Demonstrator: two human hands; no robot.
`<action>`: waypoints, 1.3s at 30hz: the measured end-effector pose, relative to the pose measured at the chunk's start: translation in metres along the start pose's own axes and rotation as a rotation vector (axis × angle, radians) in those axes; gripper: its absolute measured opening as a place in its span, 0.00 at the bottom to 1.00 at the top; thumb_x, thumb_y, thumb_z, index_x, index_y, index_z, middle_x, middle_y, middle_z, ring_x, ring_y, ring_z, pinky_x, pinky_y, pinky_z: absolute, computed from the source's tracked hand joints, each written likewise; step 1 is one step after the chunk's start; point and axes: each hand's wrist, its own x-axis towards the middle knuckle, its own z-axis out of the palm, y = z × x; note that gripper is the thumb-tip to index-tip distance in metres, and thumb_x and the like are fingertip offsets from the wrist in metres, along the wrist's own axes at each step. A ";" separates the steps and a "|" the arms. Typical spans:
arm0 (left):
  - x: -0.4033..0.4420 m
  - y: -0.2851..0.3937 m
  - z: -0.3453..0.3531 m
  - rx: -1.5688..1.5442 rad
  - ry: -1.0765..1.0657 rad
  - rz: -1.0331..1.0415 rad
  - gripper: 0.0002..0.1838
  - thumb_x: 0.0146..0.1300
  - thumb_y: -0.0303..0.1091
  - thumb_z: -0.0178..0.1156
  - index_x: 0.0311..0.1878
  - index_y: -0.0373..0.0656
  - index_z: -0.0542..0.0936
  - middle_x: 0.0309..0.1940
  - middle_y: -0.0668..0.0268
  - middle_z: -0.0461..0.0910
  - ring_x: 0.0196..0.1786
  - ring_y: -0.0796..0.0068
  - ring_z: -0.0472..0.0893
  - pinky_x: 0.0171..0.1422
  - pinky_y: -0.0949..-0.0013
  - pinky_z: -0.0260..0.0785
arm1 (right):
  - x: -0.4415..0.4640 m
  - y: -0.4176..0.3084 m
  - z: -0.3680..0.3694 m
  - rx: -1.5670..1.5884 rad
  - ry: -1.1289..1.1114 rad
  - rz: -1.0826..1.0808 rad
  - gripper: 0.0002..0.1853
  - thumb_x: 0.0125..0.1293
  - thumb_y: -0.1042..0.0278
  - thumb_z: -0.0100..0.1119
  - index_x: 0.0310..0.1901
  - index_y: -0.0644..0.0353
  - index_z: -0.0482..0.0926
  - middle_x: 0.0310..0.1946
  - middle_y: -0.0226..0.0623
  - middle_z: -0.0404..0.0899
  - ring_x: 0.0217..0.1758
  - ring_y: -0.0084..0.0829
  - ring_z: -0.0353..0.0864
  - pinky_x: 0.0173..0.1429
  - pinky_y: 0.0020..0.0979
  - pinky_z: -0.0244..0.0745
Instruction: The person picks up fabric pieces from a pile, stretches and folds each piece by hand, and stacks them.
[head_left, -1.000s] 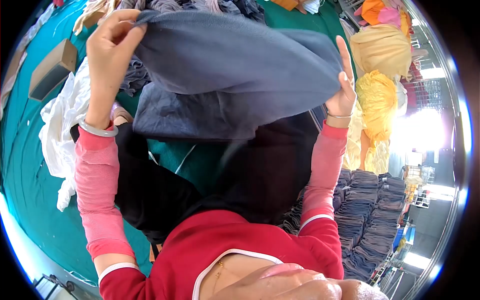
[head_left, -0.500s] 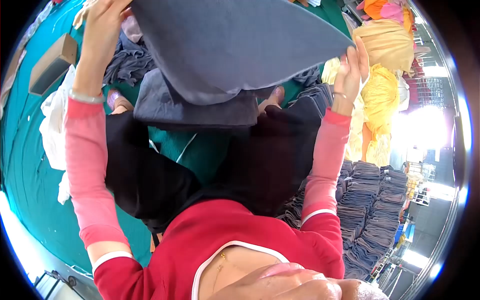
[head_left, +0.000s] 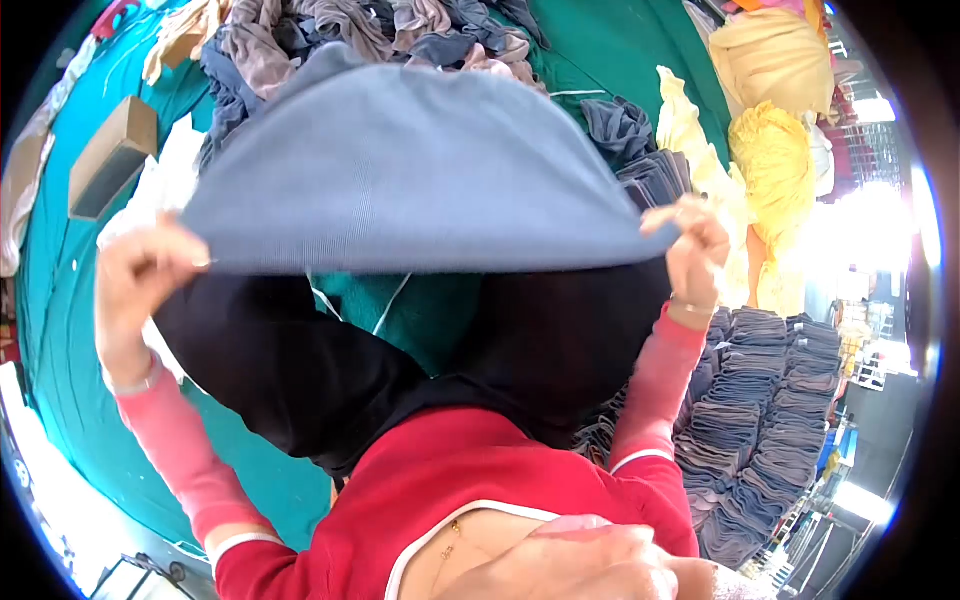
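Observation:
A grey-blue cloth is stretched wide in front of my knees, its near edge straight and its far part bulging upward. My left hand pinches the near left corner between thumb and fingers, slightly blurred. At the near right corner, my right hand grips the edge with bent fingers. The cloth covers the space between my lower legs, so the folded stack seen there earlier and my feet are hidden.
Loose grey and brown cloths are heaped beyond. Folded dark grey cloths stand in rows at my right. Yellow fabric bundles lie at the far right, a cardboard box at the left. Green sheeting covers the floor.
Both hands have come down toward my lap, the left the farther of the two. The cloth came with them, spreading into a straight near edge and uncovering the heap behind.

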 end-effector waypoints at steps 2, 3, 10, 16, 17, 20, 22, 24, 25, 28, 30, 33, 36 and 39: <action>-0.022 -0.016 0.002 0.048 -0.134 -0.137 0.09 0.42 0.13 0.56 0.26 0.36 0.82 0.24 0.64 0.82 0.30 0.76 0.80 0.58 0.71 0.63 | -0.019 -0.006 0.020 -0.004 -0.068 0.178 0.20 0.48 0.76 0.65 0.47 0.66 0.78 0.38 0.47 0.79 0.35 0.44 0.82 0.47 0.42 0.76; -0.022 -0.032 -0.001 0.012 -0.292 0.011 0.11 0.40 0.12 0.56 0.26 0.37 0.82 0.24 0.65 0.82 0.32 0.75 0.80 0.57 0.71 0.64 | -0.023 -0.004 0.020 -0.004 -0.107 0.314 0.19 0.48 0.78 0.65 0.45 0.67 0.78 0.38 0.45 0.80 0.36 0.36 0.81 0.47 0.35 0.75; 0.056 -0.073 0.027 -0.090 -0.150 -0.233 0.15 0.57 0.23 0.55 0.50 0.37 0.76 0.38 0.67 0.79 0.44 0.78 0.76 0.52 0.77 0.66 | 0.022 0.036 0.045 -0.160 0.110 0.463 0.21 0.58 0.76 0.59 0.55 0.63 0.74 0.47 0.34 0.78 0.49 0.22 0.75 0.55 0.25 0.70; 0.140 -0.107 0.052 0.500 -0.097 0.044 0.22 0.59 0.29 0.58 0.58 0.39 0.71 0.46 0.55 0.78 0.45 0.66 0.78 0.55 0.68 0.68 | 0.011 0.015 -0.005 -0.448 0.218 0.149 0.17 0.62 0.73 0.57 0.53 0.65 0.74 0.44 0.36 0.80 0.48 0.24 0.78 0.55 0.26 0.71; 0.149 -0.106 0.062 0.454 -0.172 0.010 0.22 0.59 0.30 0.58 0.57 0.38 0.72 0.47 0.55 0.78 0.47 0.67 0.78 0.56 0.68 0.67 | -0.009 0.010 -0.023 -0.470 0.252 0.125 0.16 0.63 0.72 0.57 0.53 0.65 0.75 0.42 0.36 0.80 0.47 0.24 0.78 0.54 0.25 0.72; 0.176 -0.114 0.087 0.420 -0.424 0.049 0.20 0.60 0.30 0.58 0.56 0.36 0.73 0.48 0.57 0.78 0.51 0.69 0.77 0.57 0.69 0.66 | -0.084 -0.039 -0.038 -0.373 0.491 0.360 0.14 0.65 0.75 0.54 0.52 0.68 0.73 0.39 0.37 0.80 0.43 0.23 0.79 0.51 0.25 0.73; 0.191 -0.113 0.106 0.422 -0.519 0.046 0.19 0.61 0.31 0.58 0.55 0.37 0.74 0.48 0.57 0.77 0.52 0.68 0.76 0.58 0.69 0.66 | -0.159 -0.038 -0.059 -0.570 0.459 0.423 0.18 0.65 0.67 0.56 0.56 0.62 0.73 0.42 0.34 0.80 0.48 0.23 0.78 0.55 0.26 0.72; 0.203 -0.105 0.125 0.402 -0.573 0.056 0.19 0.62 0.32 0.57 0.55 0.37 0.74 0.50 0.57 0.77 0.53 0.68 0.76 0.60 0.68 0.65 | -0.228 -0.039 -0.055 -0.505 0.580 0.637 0.17 0.65 0.63 0.56 0.54 0.59 0.75 0.39 0.31 0.80 0.39 0.18 0.77 0.45 0.22 0.73; 0.213 -0.103 0.136 0.395 -0.597 0.093 0.19 0.62 0.33 0.57 0.55 0.37 0.74 0.51 0.57 0.76 0.54 0.68 0.75 0.60 0.68 0.64 | -0.263 -0.032 -0.048 -0.459 0.621 0.718 0.16 0.65 0.62 0.56 0.51 0.58 0.76 0.37 0.28 0.80 0.36 0.17 0.76 0.40 0.20 0.72; 0.215 -0.078 0.165 0.366 -0.683 0.115 0.20 0.62 0.34 0.56 0.56 0.36 0.73 0.52 0.58 0.76 0.55 0.68 0.74 0.61 0.68 0.63 | -0.341 -0.018 -0.013 -0.153 0.562 1.104 0.12 0.65 0.64 0.52 0.46 0.59 0.77 0.31 0.28 0.79 0.33 0.20 0.78 0.35 0.22 0.73; 0.212 -0.055 0.182 0.401 -0.737 0.139 0.20 0.62 0.34 0.56 0.57 0.36 0.73 0.53 0.58 0.76 0.56 0.68 0.74 0.62 0.69 0.63 | -0.394 0.009 0.016 0.020 0.563 1.248 0.11 0.63 0.65 0.51 0.43 0.59 0.77 0.31 0.33 0.81 0.33 0.25 0.80 0.34 0.24 0.75; 0.207 -0.033 0.196 0.447 -0.805 0.153 0.21 0.63 0.33 0.56 0.58 0.37 0.72 0.54 0.58 0.75 0.57 0.68 0.74 0.62 0.69 0.62 | -0.487 0.062 0.060 0.224 0.593 1.581 0.13 0.64 0.58 0.54 0.42 0.58 0.78 0.32 0.38 0.81 0.32 0.29 0.82 0.32 0.28 0.78; 0.205 -0.031 0.195 0.414 -0.852 0.125 0.22 0.62 0.33 0.57 0.59 0.37 0.71 0.54 0.59 0.75 0.57 0.68 0.73 0.61 0.69 0.63 | -0.601 0.129 0.097 0.179 0.868 1.686 0.05 0.55 0.70 0.59 0.25 0.60 0.79 0.20 0.38 0.77 0.18 0.31 0.74 0.20 0.34 0.70; 0.197 -0.018 0.188 0.455 -0.902 0.049 0.23 0.62 0.33 0.57 0.60 0.38 0.70 0.56 0.57 0.73 0.60 0.66 0.71 0.62 0.67 0.63 | -0.615 0.172 0.110 -0.234 1.061 1.730 0.04 0.54 0.69 0.58 0.25 0.59 0.77 0.23 0.35 0.78 0.25 0.30 0.76 0.27 0.32 0.69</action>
